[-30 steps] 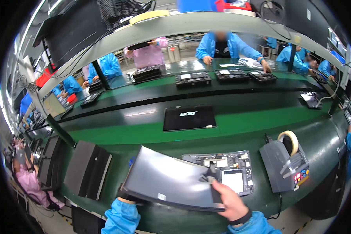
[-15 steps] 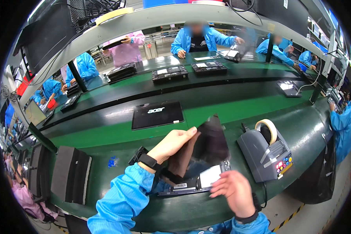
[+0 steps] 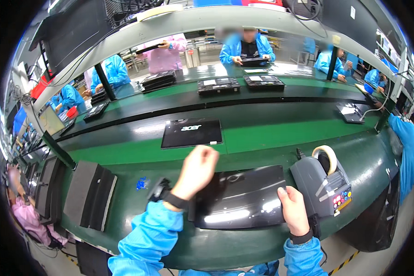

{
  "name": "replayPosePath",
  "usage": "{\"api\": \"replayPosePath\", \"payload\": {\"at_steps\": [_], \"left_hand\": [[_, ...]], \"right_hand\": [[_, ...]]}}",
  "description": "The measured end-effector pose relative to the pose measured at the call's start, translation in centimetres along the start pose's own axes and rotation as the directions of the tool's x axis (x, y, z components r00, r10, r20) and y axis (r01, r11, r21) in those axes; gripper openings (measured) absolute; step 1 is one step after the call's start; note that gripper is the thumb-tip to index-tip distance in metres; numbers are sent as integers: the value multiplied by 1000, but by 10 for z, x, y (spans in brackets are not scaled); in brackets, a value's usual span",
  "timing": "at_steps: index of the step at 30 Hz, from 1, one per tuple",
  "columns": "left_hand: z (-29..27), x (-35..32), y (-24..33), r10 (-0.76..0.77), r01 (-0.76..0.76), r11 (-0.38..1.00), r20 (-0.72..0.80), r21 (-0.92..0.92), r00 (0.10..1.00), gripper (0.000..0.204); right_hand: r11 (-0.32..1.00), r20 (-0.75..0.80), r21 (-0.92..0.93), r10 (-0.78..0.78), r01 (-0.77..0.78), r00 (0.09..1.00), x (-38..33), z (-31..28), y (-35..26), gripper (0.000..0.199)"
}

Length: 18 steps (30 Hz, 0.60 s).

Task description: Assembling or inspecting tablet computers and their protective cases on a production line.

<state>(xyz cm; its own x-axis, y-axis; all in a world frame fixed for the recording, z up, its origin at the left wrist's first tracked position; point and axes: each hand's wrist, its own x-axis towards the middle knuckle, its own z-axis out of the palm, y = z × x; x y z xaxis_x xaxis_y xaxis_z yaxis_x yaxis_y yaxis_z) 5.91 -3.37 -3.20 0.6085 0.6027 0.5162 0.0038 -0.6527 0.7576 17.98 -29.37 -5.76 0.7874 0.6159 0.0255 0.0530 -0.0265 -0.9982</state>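
Note:
A glossy black flat panel (image 3: 244,198) lies in front of me, tilted slightly, with bright streaks of light reflected in it. My right hand (image 3: 293,209) grips its right edge, thumb on the top face and the other fingers out of sight beneath. Over the panel's far left corner is my left hand (image 3: 198,168), fingers curled in and somewhat blurred; anything in them is hidden. Whatever is under the panel cannot be seen. Farther off on the green surface rests a black laptop lid (image 3: 192,134) with a light logo.
A grey tape dispenser (image 3: 315,184) with a cream roll stands at the right. Dark foam blocks (image 3: 89,195) are at the left, near small blue bits (image 3: 141,183). A black device (image 3: 162,189) sits beside my left wrist. Laptop parts (image 3: 218,85) line the far bench, where co-workers sit.
The panel, upright in my left hand before, has come down flat over the device with the white label. My right hand has closed on its right edge. Across the bench, a person holds a dark part.

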Motion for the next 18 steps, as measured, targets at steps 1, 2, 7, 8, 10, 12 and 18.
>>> {"api": "replayPosePath", "payload": {"at_steps": [1,2,7,8,10,12,18], "left_hand": [[-23,-6,-19,-109,102,989,-68,-105,992,22],[-50,-16,-24,-296,291,951,-36,-103,955,21],[-84,-74,-11,-708,705,702,202,100,677,33],[-83,-84,-8,-714,717,689,269,104,647,34],[-75,-92,2,-708,716,685,351,131,613,35],[-67,-96,0,-679,655,730,317,197,662,39],[-60,-104,-10,-618,536,780,267,323,739,46]], "right_hand": [[1000,11,15,22,-22,1000,2,-1,4,24],[999,26,28,35,-35,999,2,0,-1,24],[998,39,16,57,-57,998,8,3,3,24],[997,23,2,75,-75,997,5,6,-4,24],[996,37,-61,62,-60,997,8,-1,5,24],[995,49,-86,56,-52,997,9,2,7,24],[971,-34,-233,36,-43,999,9,9,7,21]]}}
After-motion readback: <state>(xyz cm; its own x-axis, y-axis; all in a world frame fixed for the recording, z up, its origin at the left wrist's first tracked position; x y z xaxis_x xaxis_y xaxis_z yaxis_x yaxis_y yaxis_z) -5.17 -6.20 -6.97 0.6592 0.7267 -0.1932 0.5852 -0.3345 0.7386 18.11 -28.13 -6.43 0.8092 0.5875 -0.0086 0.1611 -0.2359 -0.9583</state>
